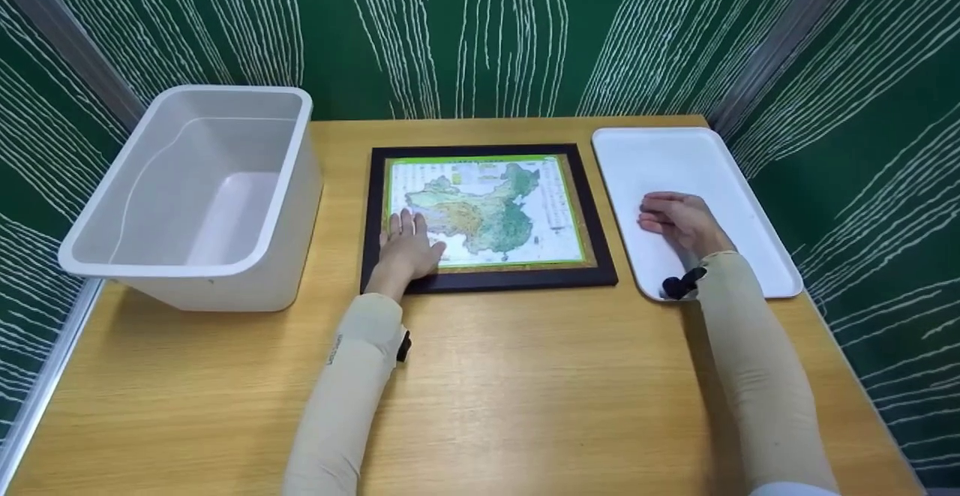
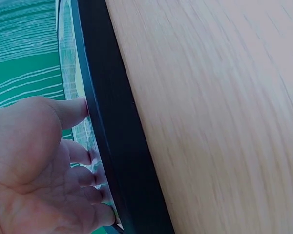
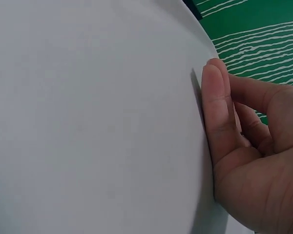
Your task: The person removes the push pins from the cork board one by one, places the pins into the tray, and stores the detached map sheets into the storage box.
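Note:
A framed map (image 1: pixel 480 214) with a dark border lies flat on the table, at the centre of the head view. My left hand (image 1: pixel 409 248) rests on its lower left part with the fingers spread. In the left wrist view, the fingertips (image 2: pixel 102 214) touch the map surface just inside the dark frame edge (image 2: pixel 119 122). My right hand (image 1: pixel 682 222) is over the white tray (image 1: pixel 660 158), its thumb and fingertips (image 3: pixel 215 92) brought together and the other fingers bent. Between them I see no object, though a small one could be hidden.
A deep white plastic bin (image 1: pixel 259 267) stands at the left of the wooden table (image 1: pixel 487 376). Green walls (image 1: pixel 517 38) with white streaks enclose the back and sides. The tray lies near the table's right edge, a narrow gap from the frame.

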